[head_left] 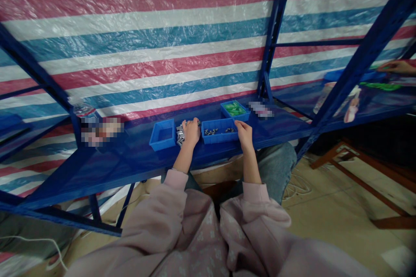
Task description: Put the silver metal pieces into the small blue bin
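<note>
My left hand (191, 132) bends over a pile of small metal cylinders (180, 135) on the blue shelf, its fingers curled on some of them; they partly hide the pieces. Just right of it is a long blue bin (220, 138) with small dark-and-silver metal pieces (211, 131) in it, some at the left and a few toward the right. At that bin's right end, my right hand (245, 134) has thumb and fingers closed at the rim's corner; anything small between the fingertips cannot be made out. Left of the pile stands another blue bin (162, 143), its inside bare.
Behind the long bin, a smaller blue bin (248, 117) holds green pieces (234, 108). Blue shelf posts (269, 47) rise at both sides before a striped plastic sheet (162, 30). A plastic bottle (82, 108) stands left. Another person's hand (398, 67) works at far right.
</note>
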Action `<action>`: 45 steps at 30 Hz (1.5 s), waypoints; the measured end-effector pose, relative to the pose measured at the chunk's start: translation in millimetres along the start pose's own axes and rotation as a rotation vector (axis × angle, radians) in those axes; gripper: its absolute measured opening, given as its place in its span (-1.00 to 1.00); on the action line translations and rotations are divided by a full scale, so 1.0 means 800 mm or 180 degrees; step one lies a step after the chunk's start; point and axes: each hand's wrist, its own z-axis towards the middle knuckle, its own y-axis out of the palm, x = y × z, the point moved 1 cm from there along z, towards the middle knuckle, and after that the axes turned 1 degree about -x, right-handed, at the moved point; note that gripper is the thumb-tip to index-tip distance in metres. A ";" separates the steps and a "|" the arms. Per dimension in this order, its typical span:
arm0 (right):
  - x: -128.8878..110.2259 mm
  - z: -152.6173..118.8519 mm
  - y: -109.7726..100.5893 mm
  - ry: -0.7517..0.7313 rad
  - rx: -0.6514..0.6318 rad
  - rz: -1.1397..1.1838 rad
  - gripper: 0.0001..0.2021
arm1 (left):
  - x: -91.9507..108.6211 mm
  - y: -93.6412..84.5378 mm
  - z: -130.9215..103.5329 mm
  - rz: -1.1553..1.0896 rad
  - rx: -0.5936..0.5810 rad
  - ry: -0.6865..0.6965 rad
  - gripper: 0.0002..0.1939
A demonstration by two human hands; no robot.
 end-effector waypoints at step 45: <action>0.001 0.001 0.000 0.0002 -0.0021 0.0017 -0.67 | -0.004 0.005 0.002 0.0007 0.0136 -0.0044 -0.77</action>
